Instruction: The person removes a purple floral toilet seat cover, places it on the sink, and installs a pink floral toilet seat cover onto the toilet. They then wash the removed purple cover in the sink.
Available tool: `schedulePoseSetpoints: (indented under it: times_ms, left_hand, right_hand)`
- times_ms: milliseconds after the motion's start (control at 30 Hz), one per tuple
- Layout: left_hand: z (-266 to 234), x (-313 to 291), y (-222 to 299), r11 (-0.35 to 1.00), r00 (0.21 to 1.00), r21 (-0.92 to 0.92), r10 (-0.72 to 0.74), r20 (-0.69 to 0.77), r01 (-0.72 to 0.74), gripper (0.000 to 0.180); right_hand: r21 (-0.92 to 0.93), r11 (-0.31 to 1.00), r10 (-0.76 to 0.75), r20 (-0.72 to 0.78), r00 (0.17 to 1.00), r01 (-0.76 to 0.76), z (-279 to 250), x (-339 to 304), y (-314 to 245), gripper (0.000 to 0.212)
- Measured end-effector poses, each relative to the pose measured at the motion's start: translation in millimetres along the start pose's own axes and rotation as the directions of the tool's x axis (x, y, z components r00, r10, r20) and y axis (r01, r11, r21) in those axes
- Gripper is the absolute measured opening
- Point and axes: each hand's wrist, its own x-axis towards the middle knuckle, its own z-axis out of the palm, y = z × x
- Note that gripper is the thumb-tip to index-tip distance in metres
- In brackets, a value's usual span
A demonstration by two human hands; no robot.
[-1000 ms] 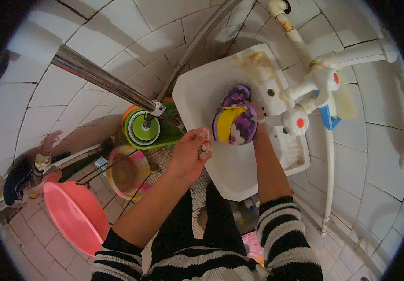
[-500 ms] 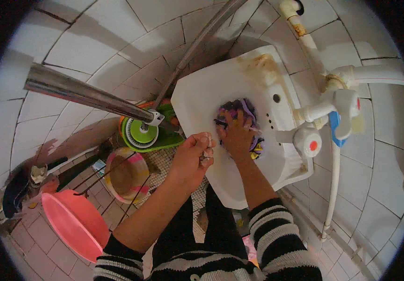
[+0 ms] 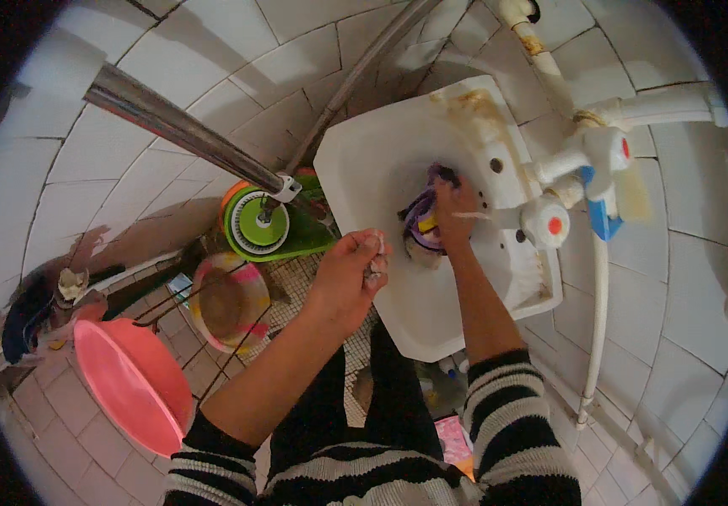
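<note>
In the white sink [image 3: 360, 190], a wet bundled cloth [image 3: 420, 221] shows purple, black and yellow patches. My right hand [image 3: 455, 207] is closed on its right side, fingers partly hidden by the hand's back. A thin pale streak beside that hand looks like water from the tap. Left of the basin's near rim, my left hand [image 3: 349, 271] is raised with curled fingers. Whitish foam or something pale shows at its fingertips; what it holds, if anything, cannot be made out.
White taps with red-marked knobs [image 3: 555, 226] jut over the sink's right side. A metal pole [image 3: 191, 126] slants in from the left. On the floor are a green mop bucket [image 3: 284, 238], a patterned basin [image 3: 221, 299] and a tilted pink basin [image 3: 132, 384].
My right hand has gone from lying spread on the cloth to gripping its right side. The cloth is bunched smaller and shifted. My left hand stays nearly in place.
</note>
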Motion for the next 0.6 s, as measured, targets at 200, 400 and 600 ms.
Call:
schedulePoseSetpoints:
  times_ms: [200,400,600]
  left_hand:
    - [0.5,-13.0,-7.3,0.995,0.995,0.055,0.075,0.072,-0.079,0.009]
    - [-0.7,2.3,-19.2,0.985,0.974,0.061,0.146,0.174,-0.159,0.008]
    - [3.7,5.7,-19.8,0.998,0.988,-0.057,0.036,0.148,-0.028,0.005]
  right_hand:
    - [0.318,0.947,0.085,-0.113,0.990,-0.045,-82.4,-76.4,-4.2,0.030]
    - [-0.329,0.917,-0.048,0.470,0.881,0.225,-114.8,-132.5,-2.5,0.033]
    - [-0.422,0.787,-0.107,0.625,0.773,0.450,-113.9,-88.5,-48.3,0.037]
